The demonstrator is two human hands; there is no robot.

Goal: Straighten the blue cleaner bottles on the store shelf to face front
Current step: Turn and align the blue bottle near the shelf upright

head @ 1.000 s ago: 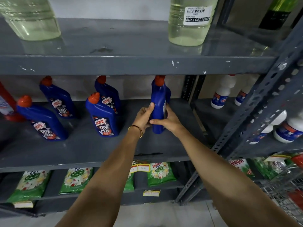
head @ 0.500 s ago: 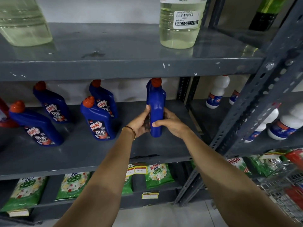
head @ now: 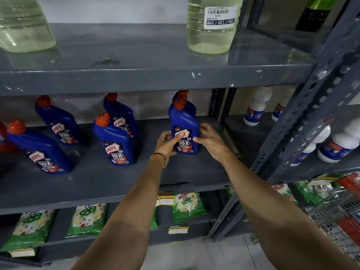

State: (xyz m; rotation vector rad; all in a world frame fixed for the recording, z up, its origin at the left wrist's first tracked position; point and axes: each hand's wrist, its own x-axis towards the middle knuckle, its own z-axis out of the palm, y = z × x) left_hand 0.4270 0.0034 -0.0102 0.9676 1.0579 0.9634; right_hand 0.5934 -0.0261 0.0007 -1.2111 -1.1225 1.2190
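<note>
Several blue cleaner bottles with orange caps stand on the grey middle shelf. The rightmost blue bottle stands upright with its label toward me; a second cap shows just behind it. My left hand grips its lower left side, thumb on the label. My right hand holds its right side. To the left stand a front bottle, one behind it, a back-left bottle and a front-left bottle, all with labels showing.
The upper shelf carries two clear jugs of pale liquid. White bottles fill the neighbouring rack on the right, behind a slotted upright. Green detergent packs lie on the lower shelf. A wire basket sits at lower right.
The bottle in my hands has turned from side-on to label-forward. Both hands stayed on it, with my left thumb now across the label.
</note>
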